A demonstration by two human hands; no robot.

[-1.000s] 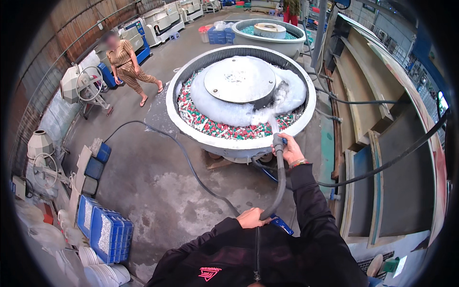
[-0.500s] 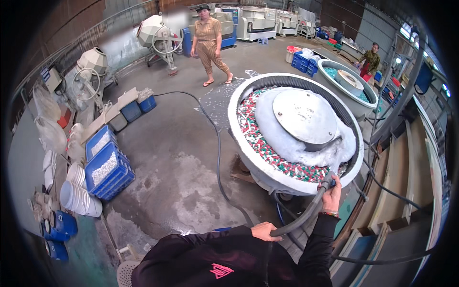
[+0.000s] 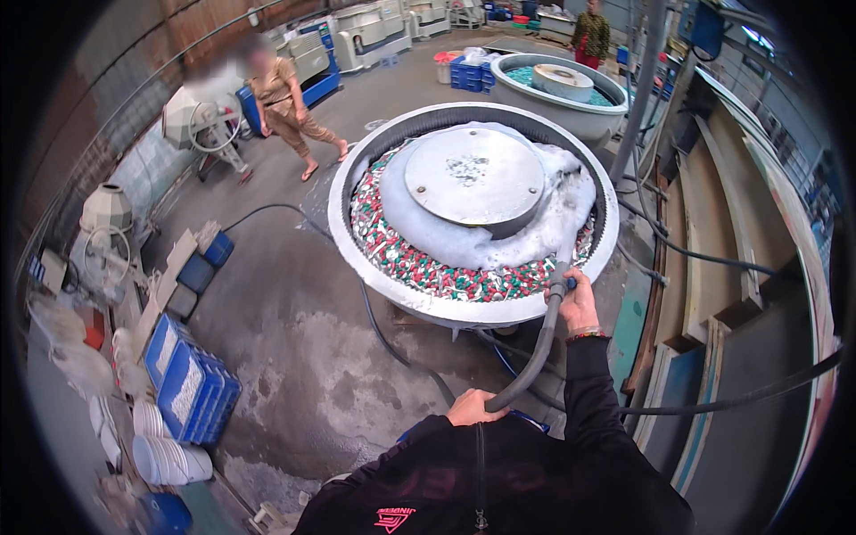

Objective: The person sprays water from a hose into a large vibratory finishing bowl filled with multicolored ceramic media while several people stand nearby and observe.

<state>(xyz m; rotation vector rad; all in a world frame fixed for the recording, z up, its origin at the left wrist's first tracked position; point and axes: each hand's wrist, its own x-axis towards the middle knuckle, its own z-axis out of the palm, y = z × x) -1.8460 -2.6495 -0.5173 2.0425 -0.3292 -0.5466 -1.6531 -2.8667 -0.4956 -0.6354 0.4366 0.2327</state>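
Note:
A thick grey hose (image 3: 533, 366) runs up between my two hands. My right hand (image 3: 580, 303) is wrapped around it near its nozzle, at the near right rim of a large round tub (image 3: 428, 308). My left hand (image 3: 473, 407) grips the hose lower down, close to my jacket. From the nozzle a whitish stream reaches into the tub. Small red, green and white pieces (image 3: 401, 259) fill the tub's ring, partly covered by white foam (image 3: 401, 214). A round metal lid (image 3: 477, 174) caps the tub's middle.
Behind stands a second tub (image 3: 584, 111) with turquoise contents. One person (image 3: 285, 98) walks at the back left; another (image 3: 591, 36) stands at the far right. Blue crates (image 3: 196, 397) and white buckets (image 3: 174, 459) line the left. A black hose (image 3: 383, 334) crosses the floor.
My view has turned rightward, so the tub and the people appear farther left. The nozzle sits slightly farther right and inward over the tub. Both hands keep their hold on the hose.

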